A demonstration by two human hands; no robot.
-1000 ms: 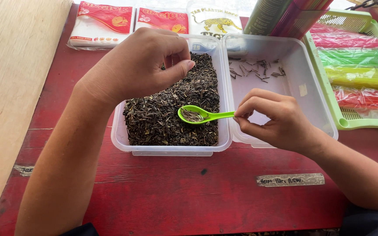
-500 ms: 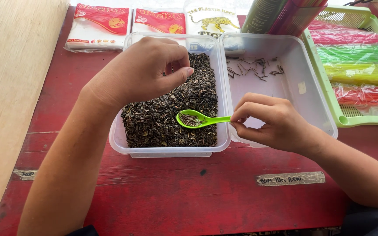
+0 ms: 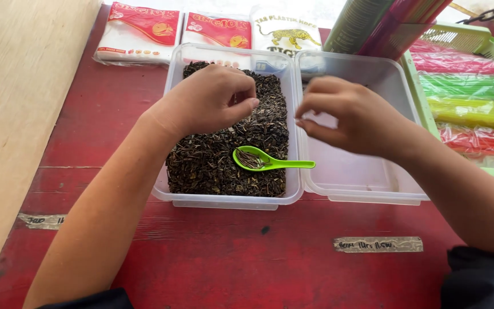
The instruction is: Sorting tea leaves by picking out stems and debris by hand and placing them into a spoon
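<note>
From the head camera, a green spoon (image 3: 270,161) lies on a bed of dark dried tea leaves (image 3: 224,154) in a clear plastic tub (image 3: 170,191); its long axis runs 9 to 3 o'clock, bowl at 9 holding pale stems, handle pointing to 3 across the tub's rim. No hand touches it. The left hand (image 3: 207,102) hovers at its 11 o'clock, thumb and fingers pinched; what they grasp cannot be told. The right hand (image 3: 353,117), loosely curled, hangs at 1 o'clock over a second tub (image 3: 367,191).
</note>
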